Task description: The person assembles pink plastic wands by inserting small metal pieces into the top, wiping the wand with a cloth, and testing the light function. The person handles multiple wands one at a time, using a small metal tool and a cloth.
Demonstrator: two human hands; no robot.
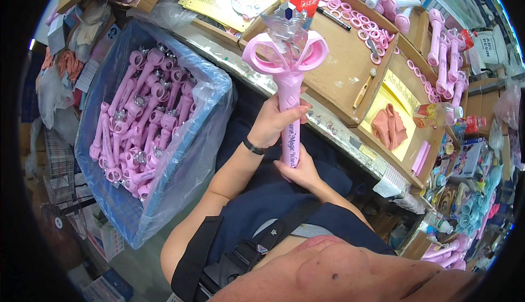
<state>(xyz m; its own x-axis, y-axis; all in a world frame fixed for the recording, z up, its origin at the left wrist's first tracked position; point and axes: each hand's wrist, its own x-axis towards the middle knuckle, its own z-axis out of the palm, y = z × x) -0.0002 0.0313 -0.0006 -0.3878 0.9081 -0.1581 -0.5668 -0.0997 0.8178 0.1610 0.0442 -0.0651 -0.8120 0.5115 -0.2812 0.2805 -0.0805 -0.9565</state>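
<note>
A pink toy wand stands nearly upright in front of me, with a looped, wing-like head, a clear crown-shaped piece and a dark blue gem on top. My left hand is wrapped round the upper part of its handle. Lower down, my right hand grips the handle's bottom end; some of its fingers are hidden behind the wand. To my left, a blue crate lined with clear plastic holds several similar pink wand handles with silvery ends.
A workbench carries cardboard trays with pink rings, a black marker, a craft knife and an orange-pink cloth. Yellow sheets lie at the back. Bottles and more wand handles crowd the right.
</note>
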